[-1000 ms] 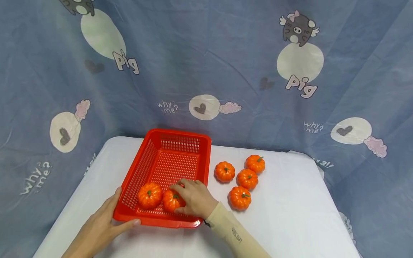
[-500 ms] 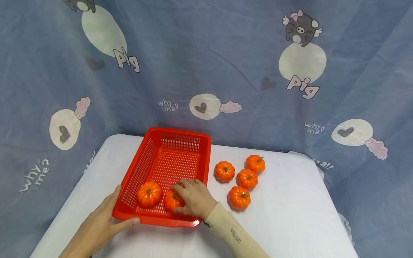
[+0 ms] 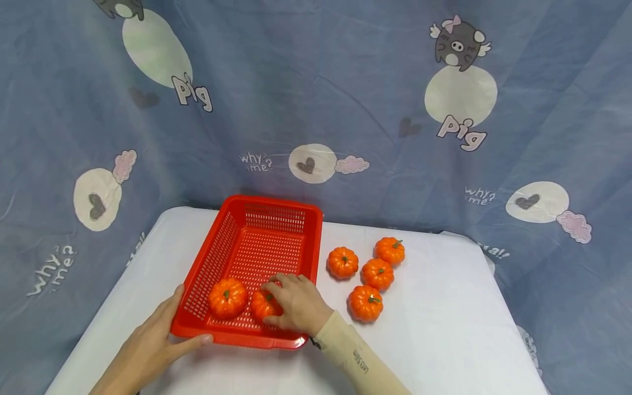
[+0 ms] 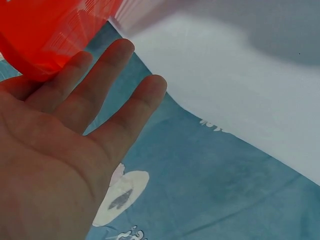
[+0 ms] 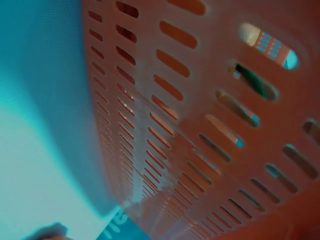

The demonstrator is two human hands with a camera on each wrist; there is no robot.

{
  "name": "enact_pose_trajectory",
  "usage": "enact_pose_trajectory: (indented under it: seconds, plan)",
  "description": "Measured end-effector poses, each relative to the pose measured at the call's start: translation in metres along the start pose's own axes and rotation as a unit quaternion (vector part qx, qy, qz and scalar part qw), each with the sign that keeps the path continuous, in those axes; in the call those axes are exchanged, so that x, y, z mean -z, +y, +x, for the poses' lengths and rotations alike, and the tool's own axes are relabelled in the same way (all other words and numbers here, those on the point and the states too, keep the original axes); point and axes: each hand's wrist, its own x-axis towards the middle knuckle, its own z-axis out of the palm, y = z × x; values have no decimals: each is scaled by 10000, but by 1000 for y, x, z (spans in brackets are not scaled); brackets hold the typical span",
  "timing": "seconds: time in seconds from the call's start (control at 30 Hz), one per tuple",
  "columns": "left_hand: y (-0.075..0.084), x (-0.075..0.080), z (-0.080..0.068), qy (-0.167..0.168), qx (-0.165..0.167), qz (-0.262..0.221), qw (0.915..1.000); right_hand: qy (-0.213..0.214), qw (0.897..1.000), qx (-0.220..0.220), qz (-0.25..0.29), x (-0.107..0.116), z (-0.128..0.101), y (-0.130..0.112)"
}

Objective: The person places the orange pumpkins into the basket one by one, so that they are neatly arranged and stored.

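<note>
A red perforated basket (image 3: 257, 216) stands on the white table (image 3: 434, 329). Inside, near its front wall, lie two small orange pumpkins. My right hand (image 3: 283, 300) reaches over the front rim, its fingers curled over the right pumpkin (image 3: 261, 308); the other pumpkin (image 3: 227, 298) lies free beside it. My left hand (image 3: 158, 340) rests against the basket's near left corner, fingers along the side and thumb along the front rim. In the left wrist view the left hand's fingers (image 4: 100, 85) are straight next to the basket corner (image 4: 45, 35). The right wrist view shows only the basket wall (image 5: 200, 125).
Several more orange pumpkins sit on the table right of the basket, the nearest (image 3: 366, 303) close to my right forearm and the farthest (image 3: 389, 250) toward the back. A blue patterned cloth (image 3: 316, 82) hangs behind and drapes round the table edges.
</note>
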Motion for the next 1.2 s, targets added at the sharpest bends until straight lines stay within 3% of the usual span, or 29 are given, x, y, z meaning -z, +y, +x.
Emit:
enact_pose_trajectory:
  seconds: [0.27,0.4,0.6,1.0,1.2]
  plan:
    - [0,-1,-1,143,-109,60,9998,524,9971,48,551,2,-3,2]
    - [-1,-1,0,1,29,32,10000,743,9924,-11,984,11,-7,2]
    - [-2,-2,-1,96,-72,86,9999,1096,9849,-81,1335,27,-14,1]
    - [-3,-3,-2,69,-19,27,10000,1688,9743,68,1492,47,-28,7]
    - [-2,-2,-2,52,-2,13,10000,1804,9695,-218,1646,51,-40,16]
